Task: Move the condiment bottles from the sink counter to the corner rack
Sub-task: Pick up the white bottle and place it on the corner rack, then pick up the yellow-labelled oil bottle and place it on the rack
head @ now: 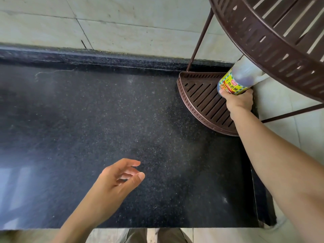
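Observation:
A condiment bottle (pixel 235 81) with dark liquid and a yellow label is over the lower shelf (pixel 198 95) of the brown corner rack, at the right. My right hand (pixel 236 100) grips the bottle round its base. The bottle's top is hidden under the rack's upper shelf (pixel 280 41). Whether the bottle rests on the slotted shelf I cannot tell. My left hand (pixel 115 181) hovers over the black counter (pixel 105 120) near its front edge, fingers relaxed and slightly curled, holding nothing.
The rack's thin legs (pixel 199 41) stand in the corner against pale wall tiles (pixel 122 23). A white bag or cloth (pixel 259 76) shows behind the bottle. The counter's front edge runs along the bottom, with floor tiles below.

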The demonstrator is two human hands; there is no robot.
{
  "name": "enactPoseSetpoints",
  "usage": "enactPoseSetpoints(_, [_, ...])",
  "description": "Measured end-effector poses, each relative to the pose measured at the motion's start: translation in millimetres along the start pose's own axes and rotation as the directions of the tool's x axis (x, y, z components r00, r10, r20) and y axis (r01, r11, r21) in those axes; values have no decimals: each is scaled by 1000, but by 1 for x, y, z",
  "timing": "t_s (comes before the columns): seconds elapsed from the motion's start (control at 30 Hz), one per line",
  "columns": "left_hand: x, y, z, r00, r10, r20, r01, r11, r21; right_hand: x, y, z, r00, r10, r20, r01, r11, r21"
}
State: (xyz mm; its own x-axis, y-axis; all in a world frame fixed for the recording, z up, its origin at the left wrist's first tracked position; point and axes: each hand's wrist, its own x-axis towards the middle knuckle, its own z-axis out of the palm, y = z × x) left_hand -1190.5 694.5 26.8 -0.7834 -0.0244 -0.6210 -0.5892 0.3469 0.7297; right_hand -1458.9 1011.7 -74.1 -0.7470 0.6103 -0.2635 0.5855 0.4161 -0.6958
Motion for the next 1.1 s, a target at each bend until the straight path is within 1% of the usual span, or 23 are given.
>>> enactPoseSetpoints(0.07, [-5, -2, -3, 1000, 2, -12, -2, 1000, 2, -1, -1, -4, 996, 48, 77, -50, 999, 18])
enactPoseSetpoints(0.13, [-11, -3, -7, 1000, 10, -26, -10, 1000, -7, -8, -3, -13, 980, 86, 180, -84, 996, -18])
enactPoseSetpoints(0.23, [-21, -2, -15, 999, 33, -40, -34, 999, -21, -35, -6, -37, 949, 43, 311, -13, 995, -100])
enactPoseSetpoints(0.33, [-31, 1, -27, 997, 55, -52, -56, 998, -11, -79, -6, -67, 926, -37, 375, 75, 994, -85])
enactPoseSetpoints(0.43, [-43, 6, -42, 994, 87, -60, -86, 996, 13, -134, 1, -91, 903, -71, 424, 102, 994, -50])
enactPoseSetpoints(0.63, [-78, 4, -73, 991, 100, -87, -98, 995, 25, -250, 12, -128, 771, -82, 632, 146, 988, -50])
enactPoseSetpoints(0.73, [-100, -2, -88, 985, 99, -143, -100, 995, -4, -288, 1, -141, 721, -149, 677, 205, 979, -3])
enactPoseSetpoints(0.8, [-119, -5, -95, 973, 98, -208, -111, 992, -54, -307, -12, -149, 686, -215, 695, 251, 967, 51])
enactPoseSetpoints(0.87, [-135, -6, -97, 965, 99, -243, -128, 986, -109, -317, -26, -153, 658, -272, 702, 279, 954, 109])
enactPoseSetpoints(0.93, [-159, -4, -93, 945, 98, -311, -160, 971, -180, -326, -43, -155, 589, -351, 728, 334, 926, 177])
enactPoseSetpoints(1.0, [-182, -2, -82, 923, 82, -375, -188, 948, -256, -331, -57, -153, 504, -413, 759, 405, 889, 214])
enactPoseSetpoints(1.1, [-213, -9, -58, 881, 17, -472, -215, 904, -369, -334, -67, -144, 365, -455, 812, 511, 827, 233])
